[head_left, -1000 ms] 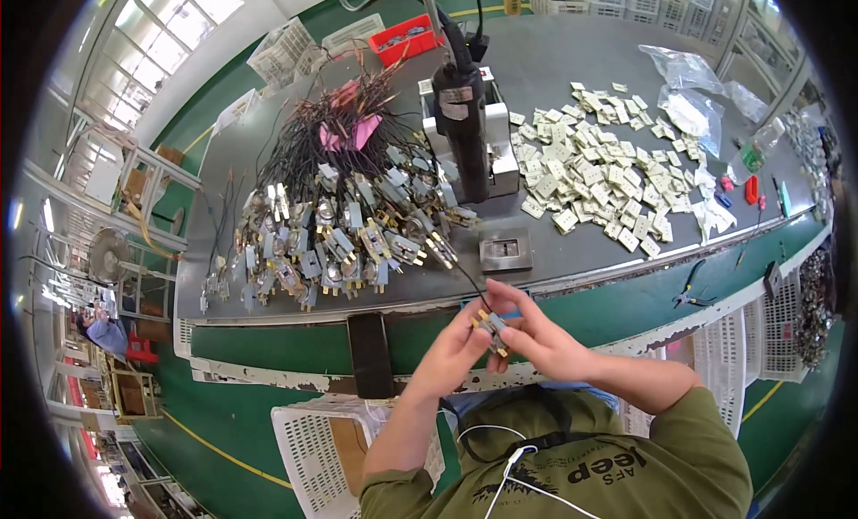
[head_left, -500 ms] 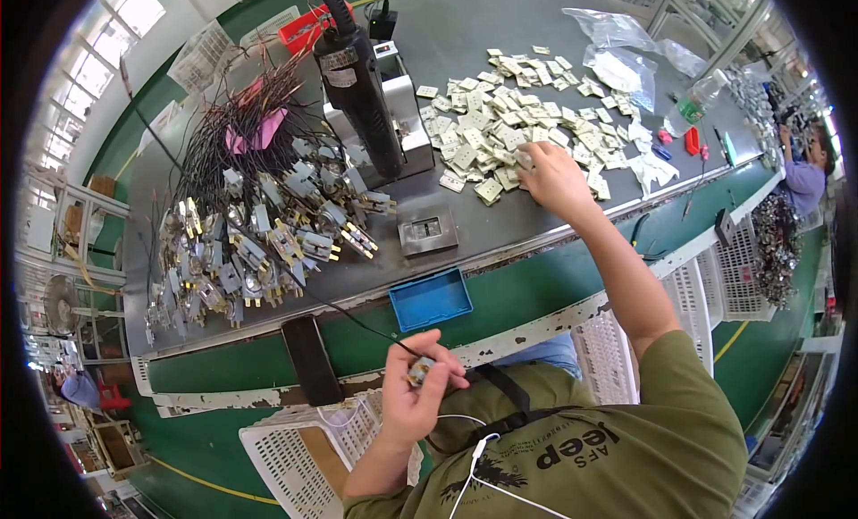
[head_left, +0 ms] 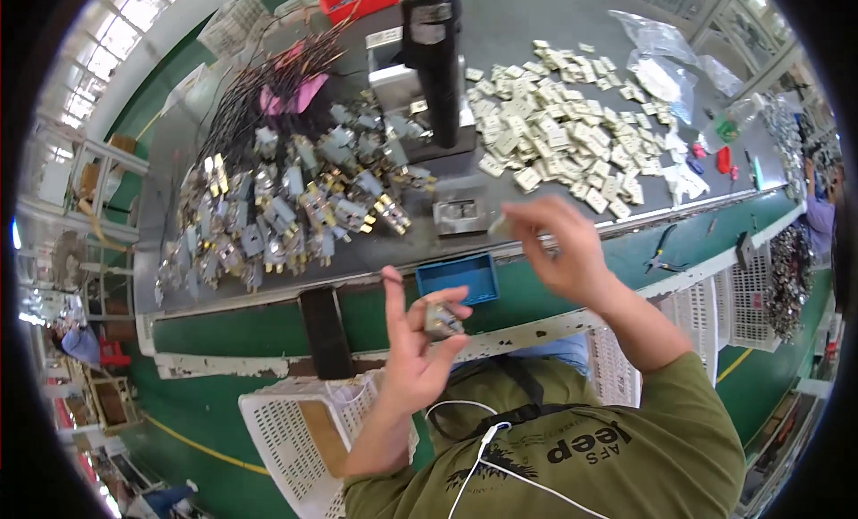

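Note:
My left hand point(head_left: 413, 354) holds a small grey socket-like part point(head_left: 442, 321) between thumb and fingers, with the index finger stretched out. Blurred by motion, my right hand point(head_left: 572, 255) pinches a small cream plastic piece point(head_left: 500, 225) at its fingertips. That piece is just right of a square metal fixture point(head_left: 460, 217) on the bench. Beyond the right hand spreads a pile of cream plastic pieces point(head_left: 554, 130). On the left lies a heap of grey parts point(head_left: 268, 211) with brass prongs and black wires. A shallow blue tray point(head_left: 458, 280) sits between my hands.
A black upright machine point(head_left: 434, 72) stands behind the fixture. A black phone-like slab point(head_left: 325, 331) lies at the bench's front edge. Pliers point(head_left: 663, 251), a red holder point(head_left: 723, 160) and a plastic bottle point(head_left: 737, 117) are to the right. White crates point(head_left: 290, 439) stand below.
My right hand has come from the cream pile toward the fixture with a cream piece. My left hand has risen slightly, its index finger now extended. The view has shifted.

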Demonstrator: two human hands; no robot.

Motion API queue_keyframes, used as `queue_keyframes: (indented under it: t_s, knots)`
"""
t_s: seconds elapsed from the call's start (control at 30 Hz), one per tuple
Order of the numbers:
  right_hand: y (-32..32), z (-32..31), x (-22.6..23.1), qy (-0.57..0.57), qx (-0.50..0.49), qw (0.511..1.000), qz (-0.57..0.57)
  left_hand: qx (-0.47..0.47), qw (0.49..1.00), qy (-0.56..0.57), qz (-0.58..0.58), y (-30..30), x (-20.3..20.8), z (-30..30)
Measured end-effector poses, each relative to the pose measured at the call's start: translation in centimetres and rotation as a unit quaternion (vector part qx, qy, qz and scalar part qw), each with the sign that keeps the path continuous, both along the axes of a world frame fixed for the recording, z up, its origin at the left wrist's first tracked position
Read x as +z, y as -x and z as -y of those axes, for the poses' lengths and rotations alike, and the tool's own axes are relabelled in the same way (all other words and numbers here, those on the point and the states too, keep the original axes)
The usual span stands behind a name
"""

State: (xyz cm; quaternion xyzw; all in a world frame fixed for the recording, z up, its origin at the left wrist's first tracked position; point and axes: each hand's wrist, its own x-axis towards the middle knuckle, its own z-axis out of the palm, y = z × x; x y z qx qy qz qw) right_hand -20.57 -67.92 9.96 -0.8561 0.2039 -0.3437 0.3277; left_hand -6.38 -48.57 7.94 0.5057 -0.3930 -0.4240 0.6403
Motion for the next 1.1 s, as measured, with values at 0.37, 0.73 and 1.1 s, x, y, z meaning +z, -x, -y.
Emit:
queue_keyframes:
  t_s: [0.37,0.73,1.1]
  knots:
    - [-2.1,-3.0,1.3,-0.07,0.222,0.972,0.028,0.038,0.995,0.086,-0.017,-0.2,-1.5,-0.3]
    - [-1.8,-0.2,3.0,-0.269,0.36,0.891,-0.06,-0.055,0.996,0.061,-0.038,-0.9,-0.6,-0.8]
    - [-1.0,-3.0,0.6,-0.306,0.29,0.905,0.056,0.018,0.989,0.137,0.061,-1.0,-0.1,0.6]
